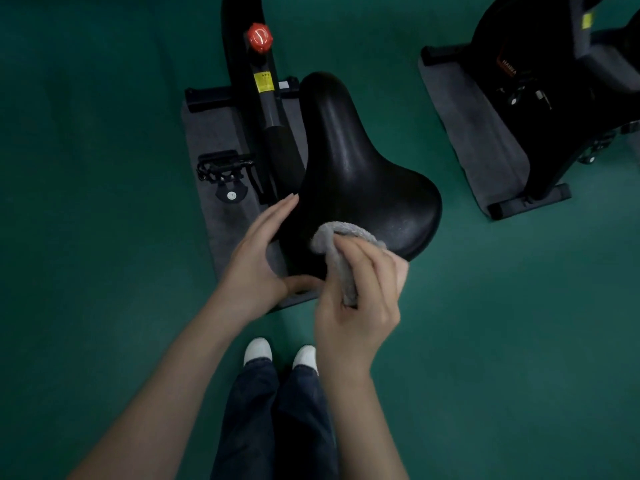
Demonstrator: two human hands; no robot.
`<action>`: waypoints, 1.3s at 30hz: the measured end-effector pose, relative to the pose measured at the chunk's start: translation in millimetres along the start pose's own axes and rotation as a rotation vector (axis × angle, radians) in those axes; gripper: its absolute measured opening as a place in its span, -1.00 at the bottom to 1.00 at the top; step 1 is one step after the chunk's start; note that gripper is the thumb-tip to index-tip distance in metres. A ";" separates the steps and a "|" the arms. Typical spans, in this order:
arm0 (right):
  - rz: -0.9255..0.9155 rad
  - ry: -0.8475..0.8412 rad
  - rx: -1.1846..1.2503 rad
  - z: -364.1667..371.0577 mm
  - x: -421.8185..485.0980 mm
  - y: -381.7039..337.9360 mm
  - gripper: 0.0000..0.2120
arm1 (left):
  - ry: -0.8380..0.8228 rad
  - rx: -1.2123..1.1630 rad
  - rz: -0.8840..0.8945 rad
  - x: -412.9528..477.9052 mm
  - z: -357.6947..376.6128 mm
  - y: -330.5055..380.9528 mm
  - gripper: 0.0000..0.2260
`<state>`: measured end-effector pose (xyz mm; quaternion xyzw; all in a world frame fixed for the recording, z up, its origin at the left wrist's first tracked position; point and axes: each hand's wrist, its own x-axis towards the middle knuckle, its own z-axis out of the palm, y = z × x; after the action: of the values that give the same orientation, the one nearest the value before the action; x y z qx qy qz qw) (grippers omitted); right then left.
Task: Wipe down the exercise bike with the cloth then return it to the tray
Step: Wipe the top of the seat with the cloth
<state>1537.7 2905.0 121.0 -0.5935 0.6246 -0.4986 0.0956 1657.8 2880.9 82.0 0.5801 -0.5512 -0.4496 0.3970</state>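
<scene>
- Grey mat (214, 133) lies beneath the exercise bike (268, 109), left of the saddle (356, 161); a pedal (223, 166) hangs over it, well left of the saddle's waist.
- The left hand (258, 251) rests flat against the saddle's left flank, fingers straight and together, thumb along the near edge; it grips nothing and seems only to steady the seat.
- The saddle's long axis runs straight away from the person, narrow nose far, broad rear nearest both hands; a wipe would likely travel forward along that axis toward the nose.
- The cloth (343, 237), grey and bunched, is pressed onto the saddle's near rear edge; its tail runs down into the palm.
- The right hand (360, 306) curls round the cloth, fingers closed over it; it sits at the saddle's rear, so the forward push probably falls to it.
- A second bike (554, 81) stands well right of the saddle; no tray shows.
</scene>
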 end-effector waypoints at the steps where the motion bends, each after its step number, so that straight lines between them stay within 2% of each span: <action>1: 0.012 0.024 -0.007 -4.1 -0.4 4.5 -0.81 | 0.002 0.006 0.005 0.1 -0.6 -1.4 -0.11; 6: 0.121 0.181 -0.035 -13.5 13.0 18.8 -0.90 | -0.001 0.003 0.030 -0.5 -1.6 -4.9 -0.12; 12: -0.054 -0.110 0.048 10.9 -19.1 -7.1 -0.81 | 0.001 -0.010 0.086 0.4 -2.8 -9.0 -0.19; 15: -0.105 -0.125 0.041 4.2 -14.7 2.0 -0.83 | -0.019 0.013 0.092 1.3 -4.3 -9.6 -0.18; 17: -0.144 -0.062 -0.003 -9.2 -5.5 14.8 -0.88 | -0.007 0.016 0.040 1.2 -3.8 -5.6 -0.16; 18: -0.116 -0.007 -0.012 -17.0 1.6 23.0 -0.89 | 0.001 0.013 0.019 0.6 -3.6 -4.1 -0.14; 20: 0.094 0.125 0.040 -31.2 21.9 41.0 -0.88 | -0.001 0.013 0.003 -1.1 -3.1 -3.3 -0.13; 23: 0.512 0.254 0.330 -42.3 61.9 73.5 -0.91 | -0.012 0.019 -0.028 -2.2 -3.7 -4.6 -0.12; 26: 0.701 0.278 0.557 -39.6 99.8 105.9 -0.95 | -0.012 0.015 -0.057 -1.7 -4.1 -5.5 -0.11; 29: 0.817 0.210 0.740 -26.5 123.1 124.1 -0.94 | -0.022 -0.013 -0.068 -1.9 -3.8 -2.7 -0.10; 34: 0.880 -0.019 1.038 -12.4 121.7 126.5 -0.90 | -0.015 -0.032 -0.102 -2.3 -4.0 4.0 -0.07; 39: 0.869 -0.058 1.082 -18.5 108.9 124.8 -0.87 | -0.003 -0.018 -0.106 -0.7 -3.5 6.3 -0.06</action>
<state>1413.7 2798.1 89.5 -0.1714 0.4663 -0.6404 0.5857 1659.4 2881.0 89.0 0.6041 -0.5165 -0.4757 0.3769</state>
